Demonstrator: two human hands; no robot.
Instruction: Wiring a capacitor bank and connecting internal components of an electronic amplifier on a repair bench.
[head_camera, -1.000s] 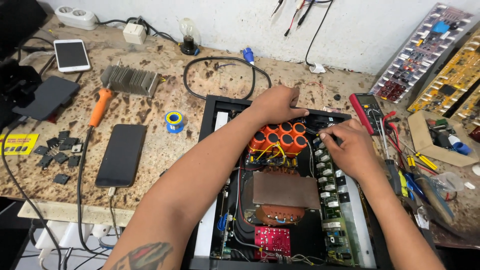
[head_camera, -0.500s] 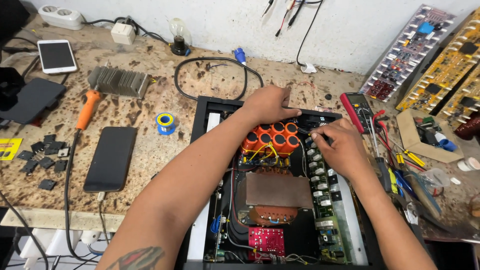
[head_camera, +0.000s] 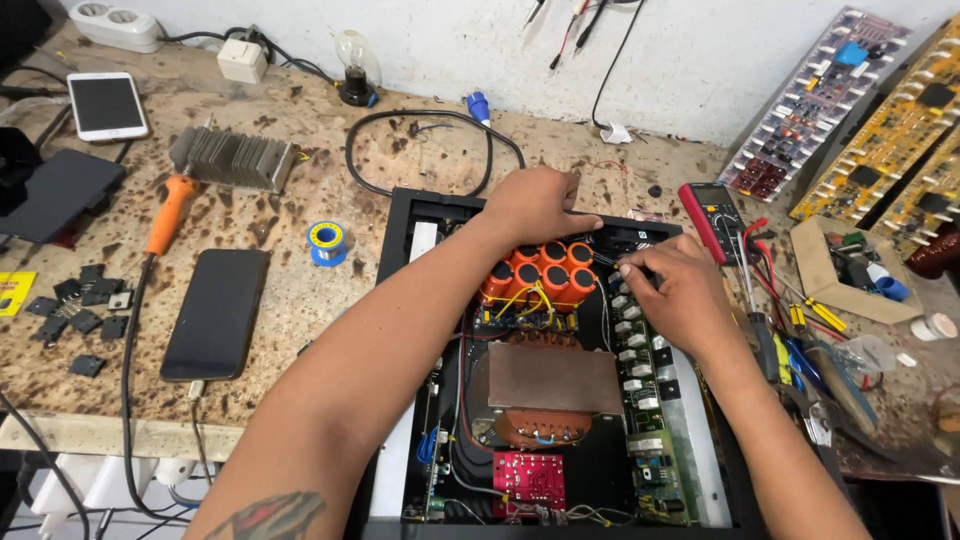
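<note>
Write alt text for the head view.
Both hands reach into an open black amplifier chassis: left hand behind the orange capacitors, right hand pinching wires by the circuit board. Phones, heatsink, multimeter lie around.

Speckled brown stone-look worktop (head_camera: 300, 300), worn, w/ pale front edge. White plaster wall (head_camera: 680, 60) behind, cables hanging down it. Even bright light, soft shadows.
</note>
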